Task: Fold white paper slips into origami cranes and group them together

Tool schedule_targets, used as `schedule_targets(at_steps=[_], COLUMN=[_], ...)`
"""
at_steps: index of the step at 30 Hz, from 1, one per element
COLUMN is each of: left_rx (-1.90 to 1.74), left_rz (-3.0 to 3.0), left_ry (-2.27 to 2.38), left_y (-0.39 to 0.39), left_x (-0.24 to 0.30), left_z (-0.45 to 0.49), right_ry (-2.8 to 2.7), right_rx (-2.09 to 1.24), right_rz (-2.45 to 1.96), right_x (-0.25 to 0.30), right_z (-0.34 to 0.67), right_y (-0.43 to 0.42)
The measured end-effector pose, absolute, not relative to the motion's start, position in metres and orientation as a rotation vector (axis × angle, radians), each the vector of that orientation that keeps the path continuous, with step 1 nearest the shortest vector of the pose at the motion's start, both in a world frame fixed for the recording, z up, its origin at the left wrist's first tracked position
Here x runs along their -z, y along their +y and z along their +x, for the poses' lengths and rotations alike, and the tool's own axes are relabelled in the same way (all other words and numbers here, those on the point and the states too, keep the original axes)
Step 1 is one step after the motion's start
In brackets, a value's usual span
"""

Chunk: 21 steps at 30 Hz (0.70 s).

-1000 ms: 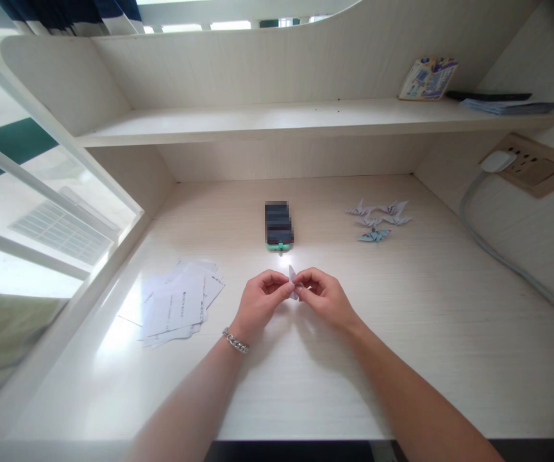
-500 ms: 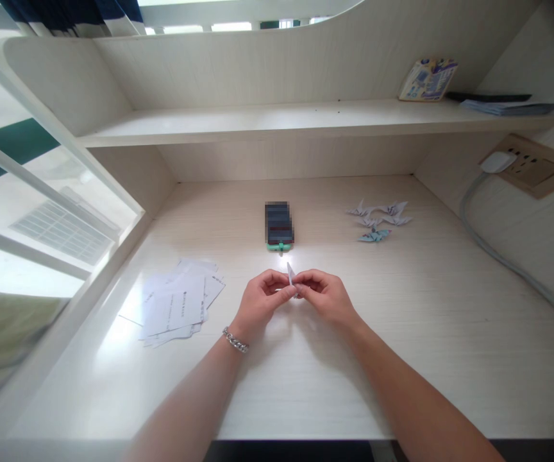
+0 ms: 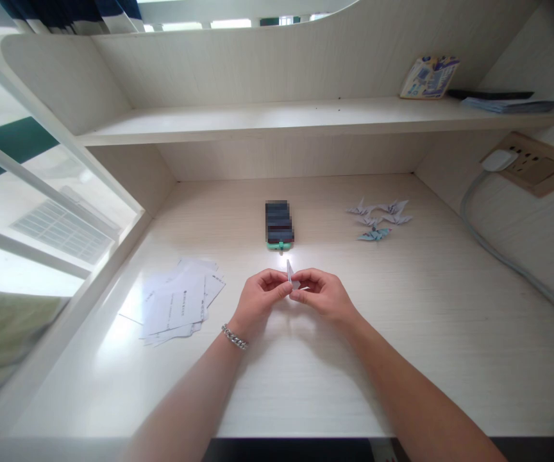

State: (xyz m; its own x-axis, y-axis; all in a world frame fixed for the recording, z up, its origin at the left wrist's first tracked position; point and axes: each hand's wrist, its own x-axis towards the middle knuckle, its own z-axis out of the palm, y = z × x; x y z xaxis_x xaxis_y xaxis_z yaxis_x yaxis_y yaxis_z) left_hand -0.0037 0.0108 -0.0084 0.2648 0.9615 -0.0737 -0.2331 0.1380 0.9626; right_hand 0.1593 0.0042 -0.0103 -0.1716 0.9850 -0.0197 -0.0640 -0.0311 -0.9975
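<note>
A small piece of folded white paper (image 3: pixel 290 271) stands nearly upright between my hands, over the middle of the desk. My left hand (image 3: pixel 261 294) pinches it from the left side with thumb and fingers; a silver chain bracelet (image 3: pixel 235 336) is on that wrist. From the right, my right hand (image 3: pixel 322 292) also has thumb and fingers on the folded paper. The fingers cover its lower part. Several folded paper cranes (image 3: pixel 377 215), white ones and a blue one (image 3: pixel 374 234), lie behind and to the right of my hands.
Loose printed paper sheets (image 3: pixel 174 305) are piled on the left of the desk. A phone with a green edge (image 3: pixel 279 224) lies behind my hands. A shelf (image 3: pixel 238 122) spans the back, bearing a small box (image 3: pixel 429 78). A cable (image 3: pixel 493 256) runs down the right wall.
My right thumb has shifted slightly on the folded paper, and more of the paper's right side shows. Both hands stay in nearly the same place.
</note>
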Motion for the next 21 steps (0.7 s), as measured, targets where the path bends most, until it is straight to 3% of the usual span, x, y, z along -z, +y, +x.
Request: schedule_targets(at_steps=[21], left_rx=[-1.114], left_rz=[1.327], left_ry=[1.091], left_y=[0.0087], left_x=[0.0062], left_z=[0.0013], right_ry=[-1.265], right_rx=[-1.299], right_rz=[-1.168], right_x=[0.0114], right_z=[0.1548], right_y=[0.0032])
